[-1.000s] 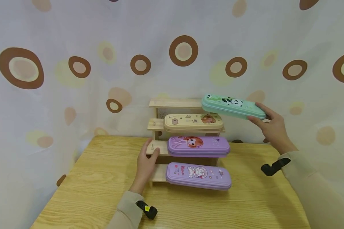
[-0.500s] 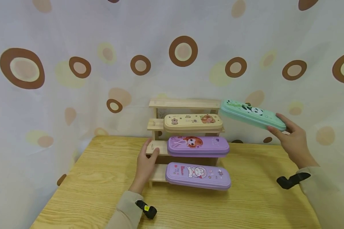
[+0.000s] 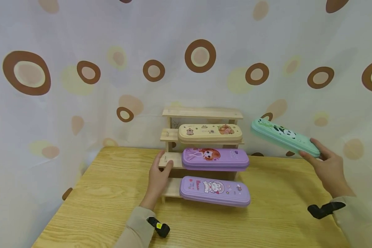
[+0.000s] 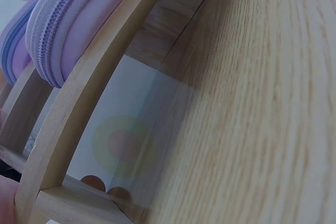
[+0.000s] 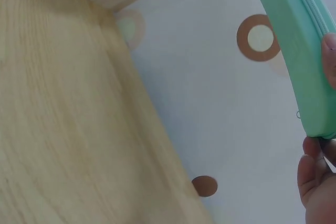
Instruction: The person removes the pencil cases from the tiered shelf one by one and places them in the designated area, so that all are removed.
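Farther right and lower than before, the green panda case (image 3: 285, 137) is being held tilted, apart from the stepped rack (image 3: 201, 112). The surface (image 3: 111, 193) is being partly hidden by the rack, its lower steps by three cases (image 3: 215, 159). The rack's left end is being clasped by the left grip (image 3: 156, 177), partly obscured; the green case's end, cut off in the right wrist view, is being pinched by the right grip (image 3: 329, 168).

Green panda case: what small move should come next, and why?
Probably lower the green case toward the table beside the rack: the right hand holds it in midair and has carried it rightward and downward, away from the rack.
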Demonstrator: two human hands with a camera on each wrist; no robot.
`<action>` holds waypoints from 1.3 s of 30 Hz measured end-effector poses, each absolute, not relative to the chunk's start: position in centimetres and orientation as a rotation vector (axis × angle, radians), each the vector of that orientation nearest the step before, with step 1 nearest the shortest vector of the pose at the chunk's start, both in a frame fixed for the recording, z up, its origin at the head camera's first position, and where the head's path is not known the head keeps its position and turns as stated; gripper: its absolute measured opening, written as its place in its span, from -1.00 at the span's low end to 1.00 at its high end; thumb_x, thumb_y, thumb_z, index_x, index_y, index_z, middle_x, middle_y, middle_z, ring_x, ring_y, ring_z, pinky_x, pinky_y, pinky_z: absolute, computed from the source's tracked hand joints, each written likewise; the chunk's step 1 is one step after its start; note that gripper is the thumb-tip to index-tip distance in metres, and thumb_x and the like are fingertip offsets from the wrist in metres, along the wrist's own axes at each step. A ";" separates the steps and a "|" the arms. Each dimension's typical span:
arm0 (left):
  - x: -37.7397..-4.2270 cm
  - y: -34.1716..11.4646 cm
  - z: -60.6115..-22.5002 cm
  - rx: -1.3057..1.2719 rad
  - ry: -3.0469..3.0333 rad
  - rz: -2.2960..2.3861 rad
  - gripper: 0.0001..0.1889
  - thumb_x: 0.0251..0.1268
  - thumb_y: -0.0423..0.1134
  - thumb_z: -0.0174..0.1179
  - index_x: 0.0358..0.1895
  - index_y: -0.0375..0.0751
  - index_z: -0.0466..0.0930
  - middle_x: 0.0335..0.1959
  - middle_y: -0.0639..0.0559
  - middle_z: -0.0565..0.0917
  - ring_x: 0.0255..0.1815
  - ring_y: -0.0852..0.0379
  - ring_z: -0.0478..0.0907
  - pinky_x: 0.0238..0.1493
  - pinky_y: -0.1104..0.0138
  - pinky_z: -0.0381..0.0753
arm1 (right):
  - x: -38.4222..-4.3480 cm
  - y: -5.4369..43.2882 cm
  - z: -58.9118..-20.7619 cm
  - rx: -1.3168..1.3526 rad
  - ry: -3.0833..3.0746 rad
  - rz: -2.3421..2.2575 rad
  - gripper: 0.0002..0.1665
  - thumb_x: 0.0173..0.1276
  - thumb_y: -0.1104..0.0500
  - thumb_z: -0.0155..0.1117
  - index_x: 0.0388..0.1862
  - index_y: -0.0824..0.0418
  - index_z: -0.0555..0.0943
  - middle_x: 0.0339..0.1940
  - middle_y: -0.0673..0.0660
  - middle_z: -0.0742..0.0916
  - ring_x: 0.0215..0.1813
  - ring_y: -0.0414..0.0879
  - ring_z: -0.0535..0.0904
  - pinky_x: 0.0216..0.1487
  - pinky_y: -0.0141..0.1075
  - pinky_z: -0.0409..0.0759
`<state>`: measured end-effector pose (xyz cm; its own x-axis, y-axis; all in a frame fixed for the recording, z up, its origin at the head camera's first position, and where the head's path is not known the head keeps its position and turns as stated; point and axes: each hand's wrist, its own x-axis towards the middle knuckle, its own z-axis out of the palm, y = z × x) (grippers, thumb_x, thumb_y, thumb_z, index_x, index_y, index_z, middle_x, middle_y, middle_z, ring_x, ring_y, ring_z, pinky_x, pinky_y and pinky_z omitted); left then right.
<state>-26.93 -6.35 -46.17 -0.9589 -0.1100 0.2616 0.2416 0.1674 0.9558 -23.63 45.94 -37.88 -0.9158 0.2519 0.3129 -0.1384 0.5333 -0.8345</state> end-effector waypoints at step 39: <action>-26.9 -6.3 -46.2 -0.148 -2.166 -1.859 -0.40 0.45 -0.03 0.16 0.49 0.04 0.26 0.49 0.01 0.27 0.52 -0.06 0.08 0.48 -0.06 0.05 | -24.0 48.6 -47.6 -0.197 -2.649 1.183 0.00 0.34 -0.19 0.32 0.55 0.20 0.12 0.44 0.52 0.22 0.41 0.46 0.14 -0.13 -0.85 0.18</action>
